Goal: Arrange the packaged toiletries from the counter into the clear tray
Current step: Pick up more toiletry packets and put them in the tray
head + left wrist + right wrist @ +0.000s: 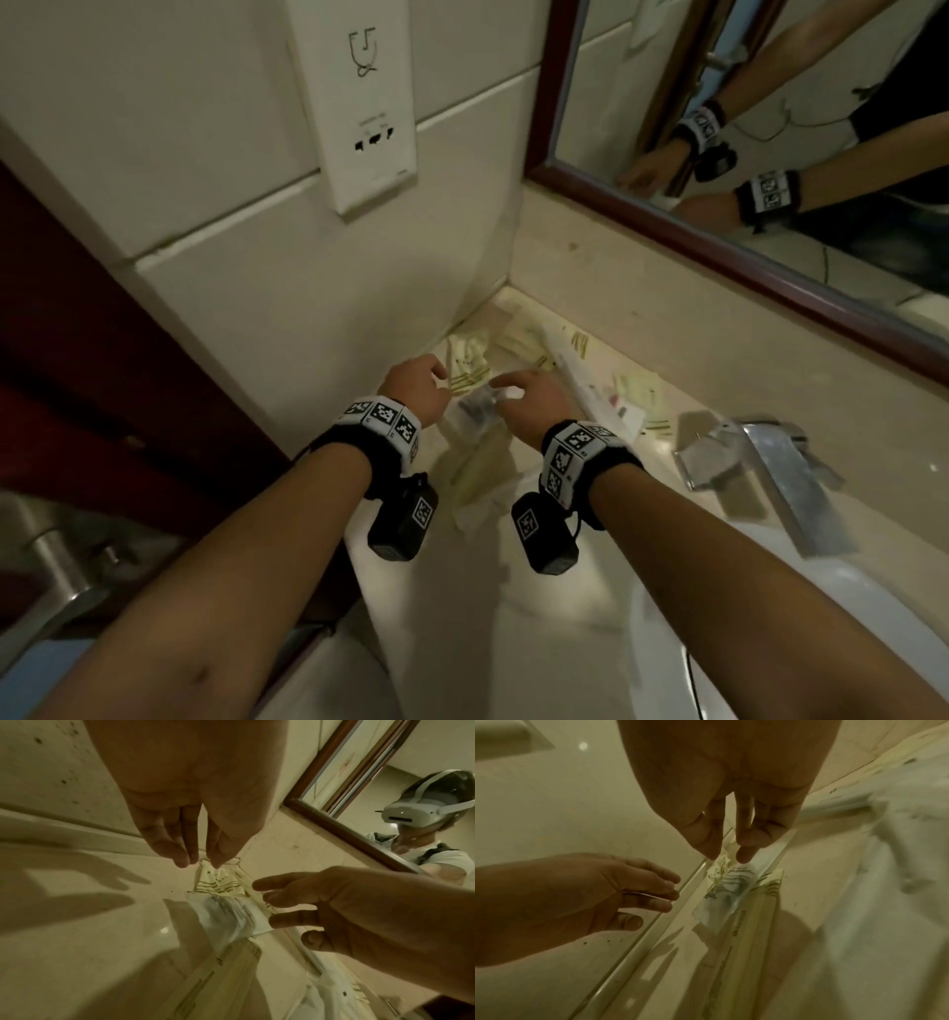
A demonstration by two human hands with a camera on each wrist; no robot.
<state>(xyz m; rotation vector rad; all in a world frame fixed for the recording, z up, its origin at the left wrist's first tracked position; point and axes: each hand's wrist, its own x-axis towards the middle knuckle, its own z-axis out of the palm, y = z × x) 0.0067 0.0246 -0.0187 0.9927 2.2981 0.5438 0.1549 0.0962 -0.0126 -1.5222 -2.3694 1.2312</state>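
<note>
Both hands hover over a pile of packaged toiletries in the counter's corner. My left hand [439,379] [199,862] points down, its fingertips touching the top corner of a cream packet [218,882] [467,354] with green stripes. My right hand [500,389] [727,859] reaches in from the right with straight, spread fingers just above a white printed packet [475,408] [231,914] [726,890]. Neither hand grips anything. A long cream box [218,973] [757,923] lies below the packets. The clear tray's rim [628,953] runs diagonally beside them.
More packets [642,390] lie to the right, near a chrome faucet [770,462] over the sink basin [770,642]. A wood-framed mirror [770,154] hangs behind, a socket plate [359,103] is on the left wall, and a door handle [61,565] sits at lower left.
</note>
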